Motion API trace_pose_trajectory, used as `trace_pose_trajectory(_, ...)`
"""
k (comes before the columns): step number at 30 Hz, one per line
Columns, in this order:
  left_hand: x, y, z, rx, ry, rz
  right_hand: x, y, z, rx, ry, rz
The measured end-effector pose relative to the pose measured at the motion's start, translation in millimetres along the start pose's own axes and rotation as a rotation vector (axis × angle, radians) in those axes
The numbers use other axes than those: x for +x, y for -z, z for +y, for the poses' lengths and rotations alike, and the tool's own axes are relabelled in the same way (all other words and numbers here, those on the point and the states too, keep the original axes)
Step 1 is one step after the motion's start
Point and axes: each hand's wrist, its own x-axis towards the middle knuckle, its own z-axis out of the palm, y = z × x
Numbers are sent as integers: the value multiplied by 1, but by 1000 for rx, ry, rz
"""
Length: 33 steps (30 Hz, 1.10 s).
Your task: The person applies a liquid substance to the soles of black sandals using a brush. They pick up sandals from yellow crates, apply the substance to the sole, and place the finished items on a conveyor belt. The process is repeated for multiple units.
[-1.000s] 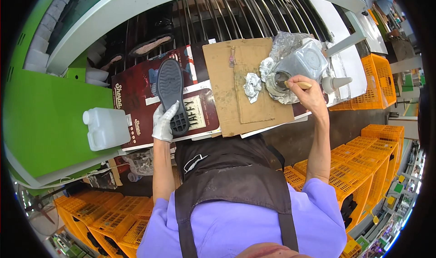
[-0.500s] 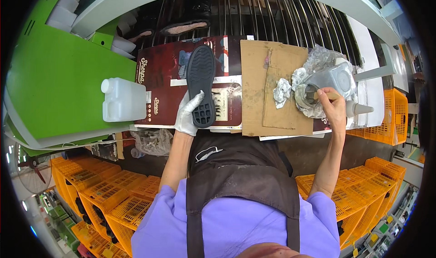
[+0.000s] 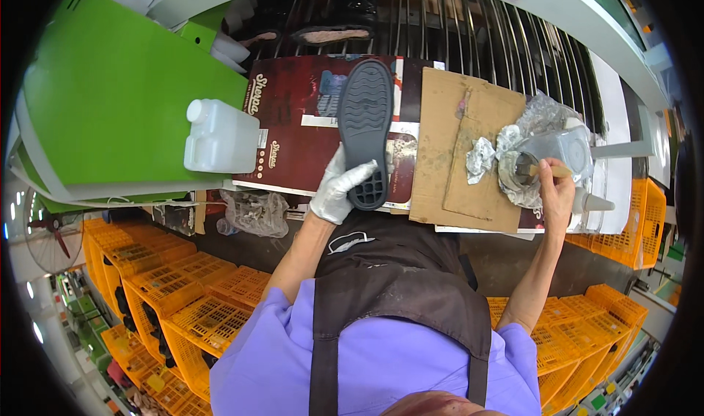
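Observation:
My left hand point(image 3: 339, 190), in a white glove, grips a dark grey shoe sole point(image 3: 365, 104) by its heel end, thumb across the edge. The sole's wavy tread faces up, toe pointing away from me. My bare right hand point(image 3: 556, 200) pinches the wooden handle of a brush point(image 3: 560, 172). Its bristle end is down in a small round cup point(image 3: 507, 183) wrapped in crumpled plastic or foil. What the cup holds cannot be made out. A lump of crumpled foil point(image 3: 480, 161) lies beside the cup on a stained cardboard sheet point(image 3: 447, 123).
A white jug point(image 3: 222, 139) stands on the left by a green panel point(image 3: 132, 101). Right of the cup are a clear plastic container point(image 3: 550, 148) and a nozzle-tipped bottle point(image 3: 595, 202). Metal rollers point(image 3: 440, 27) lie beyond the dark red printed board point(image 3: 293, 123). Orange crates point(image 3: 213, 317) stand behind me on both sides.
The whole view has shifted, so the bench appears further right. My left hand still holds the sole, its tread now showing lighter. The brush stays in the cup in my right hand.

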Motion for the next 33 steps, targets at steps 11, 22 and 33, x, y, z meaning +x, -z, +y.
trace_pose_trajectory(11, -7, -3, -1, -1136, 209, -415, 1, -1, 17, 33, 73, 30)
trace_pose_trajectory(22, -12, -32, 13, -1308, 28, -1094, 1, -1, 22, 32, 80, 0)
trace_pose_trajectory(33, -20, -31, 40, -1012, 26, -778, 1, -5, 23, 58, 90, 41)
